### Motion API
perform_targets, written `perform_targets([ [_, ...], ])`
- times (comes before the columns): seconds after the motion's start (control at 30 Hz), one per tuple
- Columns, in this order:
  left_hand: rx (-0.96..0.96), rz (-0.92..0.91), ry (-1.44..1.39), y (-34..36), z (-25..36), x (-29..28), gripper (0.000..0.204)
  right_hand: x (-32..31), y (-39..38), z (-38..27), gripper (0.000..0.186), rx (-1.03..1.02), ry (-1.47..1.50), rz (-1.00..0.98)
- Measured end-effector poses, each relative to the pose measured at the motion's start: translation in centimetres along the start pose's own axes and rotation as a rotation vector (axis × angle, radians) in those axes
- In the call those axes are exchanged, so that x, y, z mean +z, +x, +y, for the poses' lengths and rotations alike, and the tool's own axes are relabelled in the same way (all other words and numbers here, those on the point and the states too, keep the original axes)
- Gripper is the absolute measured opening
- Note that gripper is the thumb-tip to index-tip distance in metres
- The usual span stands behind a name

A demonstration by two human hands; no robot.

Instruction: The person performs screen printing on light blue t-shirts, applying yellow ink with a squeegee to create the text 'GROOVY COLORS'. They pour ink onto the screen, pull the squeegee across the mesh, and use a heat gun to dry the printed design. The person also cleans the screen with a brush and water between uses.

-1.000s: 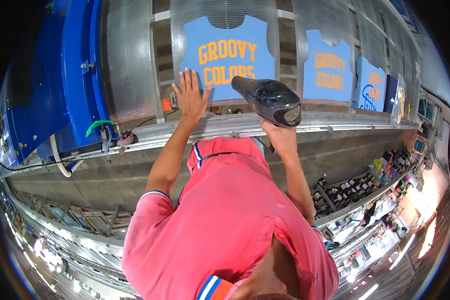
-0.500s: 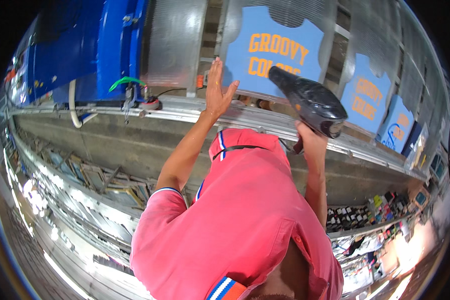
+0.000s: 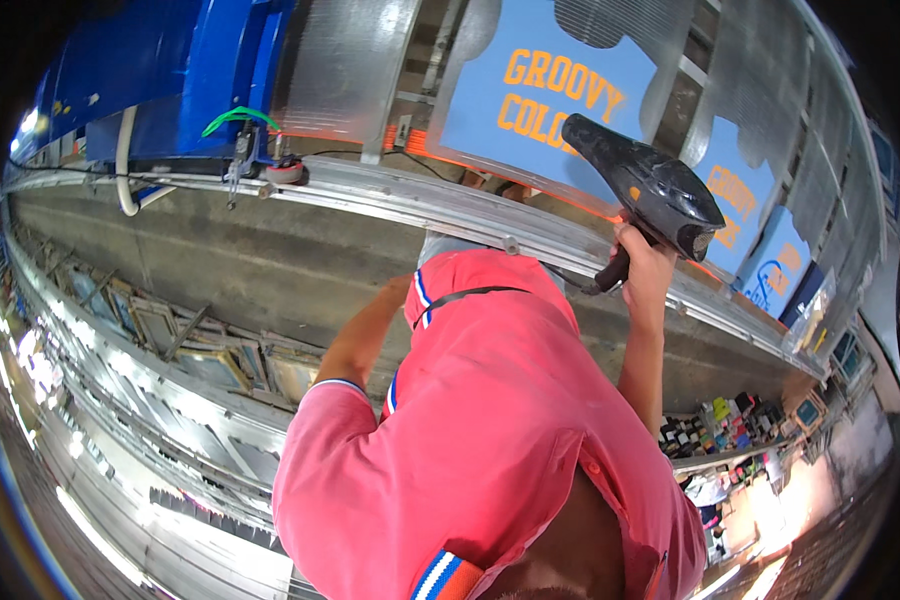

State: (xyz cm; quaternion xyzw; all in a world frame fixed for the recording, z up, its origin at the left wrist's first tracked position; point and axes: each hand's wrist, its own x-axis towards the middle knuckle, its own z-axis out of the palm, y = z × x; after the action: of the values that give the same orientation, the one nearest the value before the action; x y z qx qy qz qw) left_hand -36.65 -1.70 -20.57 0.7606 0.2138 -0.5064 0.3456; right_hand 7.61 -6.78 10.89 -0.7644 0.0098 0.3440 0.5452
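My right hand (image 3: 647,262) is wrapped round the handle of a black hair dryer (image 3: 655,185). The dryer's nozzle points up and left, over the lower edge of orange lettering on a light blue sleeveless shirt panel (image 3: 470,110). That panel lies flat on a grey board. Of my left arm only the bent forearm (image 3: 360,335) shows; the left hand is hidden behind my red shirt at waist height.
A metal rail (image 3: 390,195) runs between me and the boards. More light blue panels (image 3: 735,190) lie on boards to the right. A blue machine (image 3: 170,60) with a green-handled fitting (image 3: 238,122) stands at left. Frames are stacked (image 3: 155,330) behind.
My left hand has drawn back from the panel's left edge to my waist, out of sight. The dryer and right hand have shifted slightly right in the picture, as the view turned.
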Motion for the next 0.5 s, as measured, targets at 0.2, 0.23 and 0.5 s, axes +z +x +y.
perform_targets([
  [0.2,0.373,0.221,-0.384,-2.9,2.7,-3.5,0.048,0.2,-0.7,-1.1,0.021,0.011,-0.008,-0.014],
  [0.23,0.414,0.243,-0.403,-4.1,2.7,-4.0,0.048,0.3,-0.8,-1.1,0.021,0.018,-0.013,-0.031],
  [0.5,0.367,0.445,-0.877,-10.2,1.9,-8.0,0.065,1.3,0.0,-1.2,0.024,-0.021,-0.052,-0.063],
])
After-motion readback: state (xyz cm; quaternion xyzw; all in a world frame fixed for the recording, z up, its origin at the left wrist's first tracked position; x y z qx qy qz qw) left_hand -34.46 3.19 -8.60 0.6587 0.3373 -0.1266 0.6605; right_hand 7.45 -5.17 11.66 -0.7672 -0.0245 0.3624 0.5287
